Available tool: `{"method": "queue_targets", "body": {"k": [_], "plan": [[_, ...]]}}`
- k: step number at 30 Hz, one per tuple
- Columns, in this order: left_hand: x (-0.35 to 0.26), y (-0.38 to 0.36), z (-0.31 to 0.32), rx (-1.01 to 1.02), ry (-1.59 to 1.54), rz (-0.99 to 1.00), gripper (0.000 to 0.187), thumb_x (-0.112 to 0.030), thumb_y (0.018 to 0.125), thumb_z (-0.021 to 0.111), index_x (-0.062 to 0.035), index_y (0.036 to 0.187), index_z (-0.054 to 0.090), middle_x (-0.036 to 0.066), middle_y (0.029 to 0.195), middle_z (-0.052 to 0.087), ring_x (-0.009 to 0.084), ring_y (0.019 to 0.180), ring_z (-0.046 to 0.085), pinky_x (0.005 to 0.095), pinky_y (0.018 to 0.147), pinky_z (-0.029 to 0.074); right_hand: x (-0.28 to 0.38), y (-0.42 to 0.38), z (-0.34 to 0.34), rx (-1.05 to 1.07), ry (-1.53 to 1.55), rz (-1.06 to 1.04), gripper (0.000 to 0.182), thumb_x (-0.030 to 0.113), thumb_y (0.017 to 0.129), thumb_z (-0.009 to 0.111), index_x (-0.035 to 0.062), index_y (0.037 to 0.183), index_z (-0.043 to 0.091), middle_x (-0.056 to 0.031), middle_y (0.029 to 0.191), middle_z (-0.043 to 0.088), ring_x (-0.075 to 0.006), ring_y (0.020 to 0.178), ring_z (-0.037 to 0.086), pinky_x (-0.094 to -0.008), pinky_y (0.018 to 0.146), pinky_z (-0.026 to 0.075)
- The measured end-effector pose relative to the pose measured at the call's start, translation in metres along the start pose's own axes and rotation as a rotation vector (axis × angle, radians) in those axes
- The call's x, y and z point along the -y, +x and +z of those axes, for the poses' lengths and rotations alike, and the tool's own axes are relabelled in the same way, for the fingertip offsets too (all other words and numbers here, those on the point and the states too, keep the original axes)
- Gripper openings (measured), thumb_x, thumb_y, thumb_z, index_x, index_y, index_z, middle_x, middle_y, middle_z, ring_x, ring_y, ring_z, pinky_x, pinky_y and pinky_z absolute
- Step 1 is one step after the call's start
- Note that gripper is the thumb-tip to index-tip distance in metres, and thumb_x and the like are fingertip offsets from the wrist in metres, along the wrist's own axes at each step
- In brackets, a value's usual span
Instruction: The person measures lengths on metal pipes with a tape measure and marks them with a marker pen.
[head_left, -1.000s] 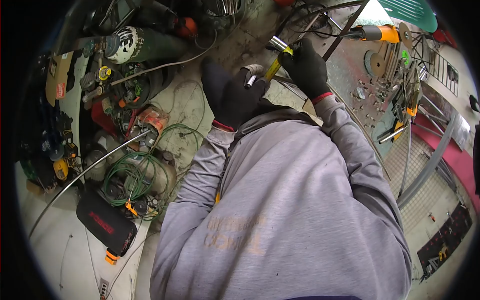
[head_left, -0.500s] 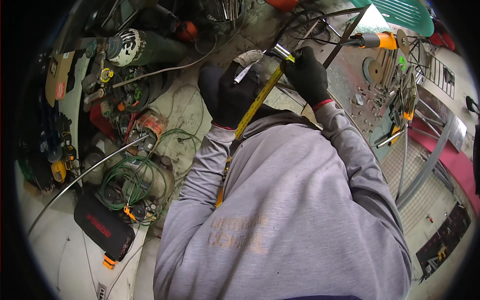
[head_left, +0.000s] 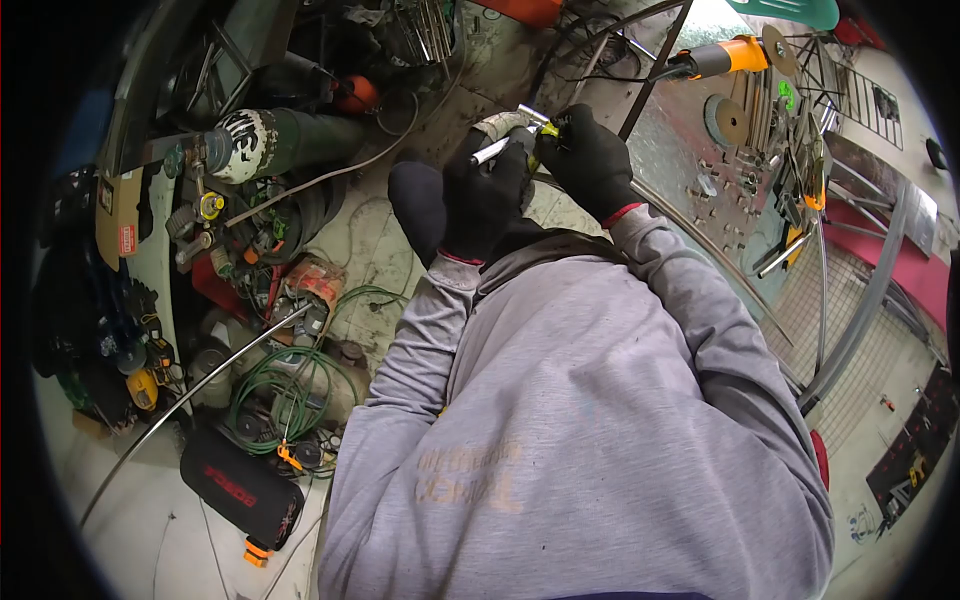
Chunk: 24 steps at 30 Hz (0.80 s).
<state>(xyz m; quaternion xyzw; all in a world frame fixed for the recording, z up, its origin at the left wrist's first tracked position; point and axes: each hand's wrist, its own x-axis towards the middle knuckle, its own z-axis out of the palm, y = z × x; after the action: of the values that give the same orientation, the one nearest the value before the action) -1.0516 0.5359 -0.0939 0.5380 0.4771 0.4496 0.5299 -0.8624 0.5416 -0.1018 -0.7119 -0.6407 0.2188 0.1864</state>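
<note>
Both my hands wear black gloves and are close together in front of my body. My left hand point(head_left: 482, 200) is closed around a white marker pen point(head_left: 490, 151), which sticks out on its upper side. Beside it, my right hand point(head_left: 585, 165) has its fingers pinched on a yellow tape measure point(head_left: 548, 131), largely hidden by the gloves. A shiny metal tube point(head_left: 532, 114) shows just above the fingers, its lower part covered by the hands. Behind the left hand is a pale rounded thing point(head_left: 500, 125).
An orange angle grinder point(head_left: 725, 57) lies on the metal-topped table point(head_left: 665, 130) at right, near a grinding disc point(head_left: 725, 120) and scattered metal bits. At left stand a gas cylinder point(head_left: 290, 145), a coiled green hose point(head_left: 265, 400) and a black case point(head_left: 240, 485).
The long yellow tape blade that ran from my right hand past my left forearm is out of sight, except a short bit. My right hand has moved left, close to my left hand.
</note>
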Motion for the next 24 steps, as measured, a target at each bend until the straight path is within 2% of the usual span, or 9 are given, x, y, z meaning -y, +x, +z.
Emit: {"method": "queue_targets", "body": {"k": [1,3,7,9,10,12,15,22,24], "plan": [[-0.003,0.002,0.001,0.006,0.003,-0.001,0.023,-0.006,0.101,0.073,0.0038,0.122,0.073,0.012,0.109,0.079,0.0156,0.097,0.075,0.0313,0.086,0.060,0.001,0.000,-0.001,-0.002,0.003,0.005,0.043,0.038,0.092,0.083,0.0108,0.113,0.057,-0.0155,0.089,0.075,-0.0398,0.084,0.076,-0.0504,0.068,0.057],[-0.007,0.008,0.006,-0.064,0.059,0.175,0.022,-0.007,0.102,0.072,0.0041,0.121,0.073,0.012,0.109,0.079,0.0159,0.096,0.075,0.0312,0.085,0.060,0.002,0.000,-0.002,-0.010,0.016,-0.006,0.043,0.038,0.091,0.084,0.0103,0.112,0.058,-0.0156,0.088,0.075,-0.0402,0.083,0.075,-0.0502,0.068,0.057],[-0.001,0.009,0.016,-0.066,-0.001,0.138,0.023,-0.007,0.102,0.072,0.0042,0.122,0.072,0.012,0.109,0.079,0.0159,0.097,0.075,0.0310,0.085,0.060,0.003,-0.001,-0.002,-0.033,0.025,-0.016,0.043,0.039,0.091,0.084,0.0102,0.112,0.059,-0.0157,0.087,0.075,-0.0406,0.083,0.075,-0.0502,0.068,0.057],[0.000,0.006,0.018,-0.113,0.122,0.236,0.023,-0.007,0.102,0.071,0.0039,0.122,0.072,0.012,0.111,0.079,0.0159,0.098,0.075,0.0316,0.086,0.060,0.005,-0.001,-0.004,-0.015,0.012,0.001,0.043,0.039,0.091,0.084,0.0104,0.113,0.060,-0.0163,0.088,0.075,-0.0408,0.083,0.075,-0.0506,0.068,0.057],[0.000,0.005,0.019,-0.109,0.124,0.237,0.023,-0.007,0.102,0.071,0.0039,0.122,0.072,0.012,0.111,0.079,0.0159,0.098,0.075,0.0316,0.086,0.060,0.006,0.000,-0.004,-0.018,0.015,0.004,0.043,0.039,0.091,0.084,0.0104,0.113,0.060,-0.0163,0.088,0.075,-0.0408,0.083,0.075,-0.0506,0.068,0.057],[0.002,0.004,0.020,-0.101,-0.085,0.005,0.023,-0.008,0.102,0.071,0.0033,0.122,0.073,0.012,0.113,0.079,0.0165,0.099,0.075,0.0321,0.087,0.060,0.006,0.000,-0.005,-0.006,0.018,0.001,0.043,0.039,0.091,0.084,0.0104,0.113,0.061,-0.0168,0.088,0.075,-0.0412,0.084,0.075,-0.0513,0.069,0.057],[-0.004,0.006,0.019,-0.091,0.003,0.096,0.023,-0.008,0.102,0.071,0.0030,0.122,0.073,0.012,0.113,0.079,0.0178,0.100,0.076,0.0325,0.087,0.060,0.007,0.000,-0.005,-0.001,0.004,0.004,0.042,0.039,0.091,0.084,0.0105,0.113,0.062,-0.0170,0.089,0.075,-0.0415,0.085,0.075,-0.0516,0.070,0.057],[0.001,0.007,0.021,-0.090,0.042,0.119,0.024,-0.007,0.101,0.071,0.0030,0.122,0.073,0.014,0.112,0.079,0.0213,0.100,0.078,0.0337,0.086,0.061,0.005,0.001,-0.004,0.012,-0.007,0.005,0.043,0.039,0.091,0.084,0.0113,0.114,0.062,-0.0174,0.092,0.075,-0.0421,0.087,0.075,-0.0520,0.071,0.057],[0.005,0.007,0.020,-0.078,0.131,0.175,0.024,-0.007,0.100,0.072,0.0033,0.121,0.073,0.015,0.111,0.080,0.0221,0.100,0.078,0.0342,0.086,0.061,0.007,0.001,-0.005,-0.018,-0.008,-0.018,0.037,0.039,0.093,0.079,0.0111,0.110,0.060,-0.0170,0.088,0.076,-0.0424,0.082,0.075,-0.0541,0.069,0.058]]}}
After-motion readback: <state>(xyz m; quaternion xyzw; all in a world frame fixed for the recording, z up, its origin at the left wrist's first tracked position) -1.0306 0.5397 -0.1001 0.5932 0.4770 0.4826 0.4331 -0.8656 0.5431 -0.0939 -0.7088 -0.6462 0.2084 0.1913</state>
